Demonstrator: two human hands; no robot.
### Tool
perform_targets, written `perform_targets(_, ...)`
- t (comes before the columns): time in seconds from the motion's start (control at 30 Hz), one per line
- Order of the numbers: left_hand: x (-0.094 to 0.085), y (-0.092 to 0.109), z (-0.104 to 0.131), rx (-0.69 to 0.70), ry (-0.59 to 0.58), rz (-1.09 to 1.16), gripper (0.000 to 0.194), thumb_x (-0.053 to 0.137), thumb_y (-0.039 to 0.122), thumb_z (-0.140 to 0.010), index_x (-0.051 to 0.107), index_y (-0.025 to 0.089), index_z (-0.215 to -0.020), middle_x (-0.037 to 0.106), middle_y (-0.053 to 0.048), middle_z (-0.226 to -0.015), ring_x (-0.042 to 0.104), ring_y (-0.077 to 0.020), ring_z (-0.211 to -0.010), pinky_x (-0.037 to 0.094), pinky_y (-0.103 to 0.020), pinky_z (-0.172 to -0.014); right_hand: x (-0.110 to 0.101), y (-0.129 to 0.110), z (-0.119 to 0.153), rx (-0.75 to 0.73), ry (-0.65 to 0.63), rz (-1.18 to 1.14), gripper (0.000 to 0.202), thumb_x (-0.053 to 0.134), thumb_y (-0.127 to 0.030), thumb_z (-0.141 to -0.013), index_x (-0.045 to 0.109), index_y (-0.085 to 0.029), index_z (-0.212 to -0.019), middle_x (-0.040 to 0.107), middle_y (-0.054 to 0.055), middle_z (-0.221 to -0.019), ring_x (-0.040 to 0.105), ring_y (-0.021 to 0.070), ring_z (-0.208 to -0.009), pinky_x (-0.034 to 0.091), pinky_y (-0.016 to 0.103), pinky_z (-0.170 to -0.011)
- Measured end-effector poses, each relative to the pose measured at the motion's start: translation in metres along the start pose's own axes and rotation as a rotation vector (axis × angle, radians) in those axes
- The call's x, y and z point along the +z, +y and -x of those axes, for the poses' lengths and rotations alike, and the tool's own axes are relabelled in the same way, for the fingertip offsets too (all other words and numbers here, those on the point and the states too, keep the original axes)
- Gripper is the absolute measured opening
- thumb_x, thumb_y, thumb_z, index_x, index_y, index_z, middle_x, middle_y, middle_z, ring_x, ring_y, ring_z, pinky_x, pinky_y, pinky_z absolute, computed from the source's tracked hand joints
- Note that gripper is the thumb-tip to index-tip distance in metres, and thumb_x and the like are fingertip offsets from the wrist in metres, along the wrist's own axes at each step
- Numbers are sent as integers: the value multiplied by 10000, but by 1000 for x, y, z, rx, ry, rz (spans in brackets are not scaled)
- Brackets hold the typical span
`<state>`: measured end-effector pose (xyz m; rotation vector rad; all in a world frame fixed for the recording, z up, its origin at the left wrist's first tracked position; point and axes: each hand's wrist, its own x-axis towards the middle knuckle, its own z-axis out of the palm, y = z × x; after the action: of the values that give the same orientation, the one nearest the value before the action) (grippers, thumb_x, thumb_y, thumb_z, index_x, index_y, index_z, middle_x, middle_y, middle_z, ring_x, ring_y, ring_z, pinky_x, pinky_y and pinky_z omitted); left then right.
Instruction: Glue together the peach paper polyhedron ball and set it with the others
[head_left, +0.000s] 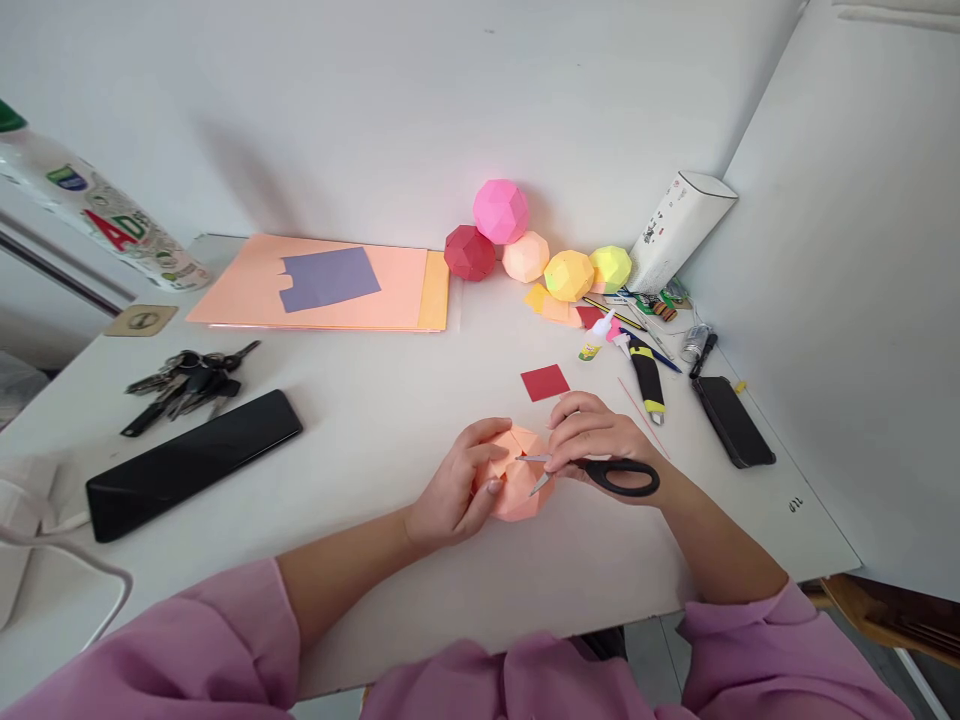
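Note:
My left hand (457, 490) is wrapped round the left side of a peach faceted paper ball (517, 500), held low over the front of the table. A gap shows in the upper part of the ball. In my right hand (596, 435) is a pair of scissors (621, 478) with black handles. Their blades are parted and point left, the upper tip at the ball's gap; whether it goes inside I cannot tell. Just behind my hands lies a dark red paper square (545, 382).
Several finished paper balls (501, 212) stand along the wall. Glue bottle (596, 338) and utility knife (646, 380) lie to the right, near a dark case (733, 420). Coloured paper sheets (337, 345), keys (191, 385), a phone (195, 465) and a spray can (105, 200) are leftward.

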<state>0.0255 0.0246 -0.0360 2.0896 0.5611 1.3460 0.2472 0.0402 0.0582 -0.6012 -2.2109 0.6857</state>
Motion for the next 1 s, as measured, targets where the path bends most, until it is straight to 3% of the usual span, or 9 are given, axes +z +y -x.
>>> perform_targets(0.2, 0, 1, -2, 20, -7, 5, 259, 358, 218, -976, 395, 202, -1232, 413, -174, -1320, 430, -243, -1237, 456, -456, -958, -7, 6, -5, 37, -76, -142, 52, 682, -131, -840, 720, -165, -852, 715, 69, -767, 559, 185, -871, 486, 388, -834)
perform_targets(0.5, 0, 1, -2, 39, -30, 8, 259, 359, 227, -974, 382, 211, -1231, 406, -172, -1310, 431, -252, -1240, 456, -472, -957, -16, 9, -23, 94, -220, -257, 92, 676, -222, -862, 716, -152, -819, 706, 75, -733, 585, 184, -841, 483, 400, -841)
perform_targets(0.7, 1, 0, -2, 81, -62, 18, 253, 346, 251, -975, 376, 210, -1223, 389, -176, -1303, 434, -257, -1219, 472, -473, -930, -17, 2, -23, 0, -205, -223, 118, 643, -222, -890, 719, -152, -833, 716, 78, -729, 601, 166, -780, 487, 381, -801)
perform_targets(1.0, 1, 0, 0, 70, -41, 7, 272, 343, 265, -977, 373, 211, -1242, 402, -174, -1302, 444, -265, -1218, 476, -492, -939, -6, 5, -12, -94, -114, -138, 76, 668, -187, -868, 742, -176, -862, 707, 63, -742, 558, 172, -872, 484, 357, -806)
